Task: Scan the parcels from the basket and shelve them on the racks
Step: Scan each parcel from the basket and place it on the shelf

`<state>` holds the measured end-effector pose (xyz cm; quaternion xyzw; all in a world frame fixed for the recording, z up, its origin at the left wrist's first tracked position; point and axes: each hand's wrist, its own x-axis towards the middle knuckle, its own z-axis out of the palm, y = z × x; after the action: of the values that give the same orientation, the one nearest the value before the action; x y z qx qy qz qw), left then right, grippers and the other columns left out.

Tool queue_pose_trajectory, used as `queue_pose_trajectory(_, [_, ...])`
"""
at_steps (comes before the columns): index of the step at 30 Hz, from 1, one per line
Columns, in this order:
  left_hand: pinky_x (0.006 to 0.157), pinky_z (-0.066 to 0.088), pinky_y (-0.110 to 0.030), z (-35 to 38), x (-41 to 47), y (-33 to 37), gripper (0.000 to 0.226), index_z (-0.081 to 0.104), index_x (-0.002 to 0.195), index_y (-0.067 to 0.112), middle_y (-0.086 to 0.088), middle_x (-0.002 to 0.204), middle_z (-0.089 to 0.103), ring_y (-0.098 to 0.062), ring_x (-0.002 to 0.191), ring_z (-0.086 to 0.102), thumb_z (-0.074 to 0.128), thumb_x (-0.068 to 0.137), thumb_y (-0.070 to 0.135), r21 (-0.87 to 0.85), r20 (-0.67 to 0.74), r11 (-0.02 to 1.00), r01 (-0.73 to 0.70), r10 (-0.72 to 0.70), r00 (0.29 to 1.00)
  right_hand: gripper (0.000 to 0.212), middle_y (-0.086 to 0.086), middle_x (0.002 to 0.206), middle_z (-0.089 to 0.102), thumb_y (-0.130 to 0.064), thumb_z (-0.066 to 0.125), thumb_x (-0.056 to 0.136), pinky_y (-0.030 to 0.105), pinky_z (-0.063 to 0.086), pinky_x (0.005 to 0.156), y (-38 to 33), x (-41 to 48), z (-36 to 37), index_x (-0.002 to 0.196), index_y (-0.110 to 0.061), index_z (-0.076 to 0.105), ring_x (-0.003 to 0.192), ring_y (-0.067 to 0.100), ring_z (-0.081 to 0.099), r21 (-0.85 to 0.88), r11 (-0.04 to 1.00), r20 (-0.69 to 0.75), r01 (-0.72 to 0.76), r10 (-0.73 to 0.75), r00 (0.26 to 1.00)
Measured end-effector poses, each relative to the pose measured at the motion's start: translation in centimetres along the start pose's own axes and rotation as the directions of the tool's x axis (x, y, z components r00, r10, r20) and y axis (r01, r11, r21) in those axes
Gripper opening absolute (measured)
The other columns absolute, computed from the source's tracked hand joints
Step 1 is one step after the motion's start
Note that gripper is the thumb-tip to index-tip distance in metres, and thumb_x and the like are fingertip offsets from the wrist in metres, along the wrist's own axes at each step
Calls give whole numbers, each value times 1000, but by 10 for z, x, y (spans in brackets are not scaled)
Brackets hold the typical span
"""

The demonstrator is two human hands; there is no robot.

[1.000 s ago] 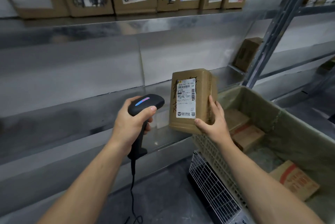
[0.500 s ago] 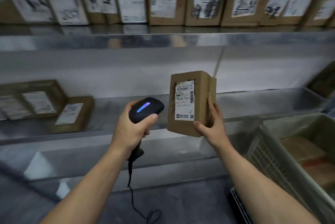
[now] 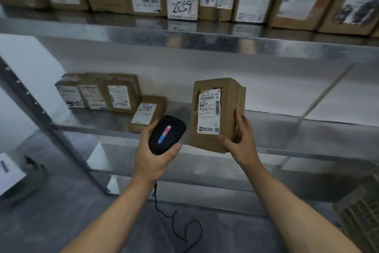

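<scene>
My right hand [image 3: 241,140] grips an upright brown cardboard parcel [image 3: 227,97] by its lower right corner, its white shipping label facing me. My left hand [image 3: 152,154] holds a black corded barcode scanner [image 3: 167,134] just left of the parcel; the strip on top of the scanner glows red and blue. Both are held in front of the middle metal shelf [image 3: 287,127] of the rack. Only a corner of the basket [image 3: 361,209] shows at the lower right.
Three parcels [image 3: 98,93] stand in a row at the left of the middle shelf, and one more [image 3: 148,112] leans beside them. The upper shelf [image 3: 184,33] is packed with several labelled parcels. A rack upright [image 3: 45,117] slants at the left. The scanner's cable [image 3: 180,224] hangs over the floor.
My view has swung left along the rack, so the basket has nearly left the frame and the parcels on the middle shelf have come nearer. The scanner's light now shows red. Both grips are unchanged.
</scene>
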<state>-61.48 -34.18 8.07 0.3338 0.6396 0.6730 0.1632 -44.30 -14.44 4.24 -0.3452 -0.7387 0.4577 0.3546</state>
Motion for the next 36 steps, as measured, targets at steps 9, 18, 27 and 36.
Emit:
queue_pose_trajectory(9, [78, 53, -13, -31, 31, -22, 78, 51, 125, 37, 19, 109, 65, 9, 94, 66, 87, 57, 45, 27, -120, 996, 80, -76, 990, 97, -14, 159, 19, -20, 81, 84, 52, 53, 101, 7, 46, 64, 157, -46, 22, 136, 11, 42, 87, 995, 128, -43, 32, 991])
queue_pose_trajectory(18, [88, 56, -65, -39, 78, -39, 72, 57, 124, 42, 16, 107, 70, -28, 100, 69, 87, 59, 50, 15, -250, 994, 112, -105, 963, 106, -7, 159, 30, -49, 81, 71, 49, 50, 107, 17, 99, 87, 158, -40, 22, 142, 14, 40, 153, 984, 193, -91, 61, 979])
queue_pose_trajectory(27, [87, 59, -57, -19, 98, -55, 76, 56, 126, 35, -1, 117, 67, -36, 104, 68, 84, 58, 54, -15, -309, 987, 160, -157, 938, 108, -15, 160, 28, -36, 84, 69, 47, 37, 117, 41, 123, 76, 139, -70, 10, 146, 3, 32, 192, 970, 417, -146, 54, 907])
queue_pose_trajectory(36, [91, 56, -65, -16, 108, -53, 83, 55, 134, 30, -10, 118, 69, -42, 102, 69, 86, 60, 52, -18, -321, 992, 126, -125, 939, 89, -21, 129, 55, -21, 82, 80, 31, 59, 86, 19, 134, 94, 138, -57, 25, 112, -1, 60, 327, 884, 403, -334, 189, 895])
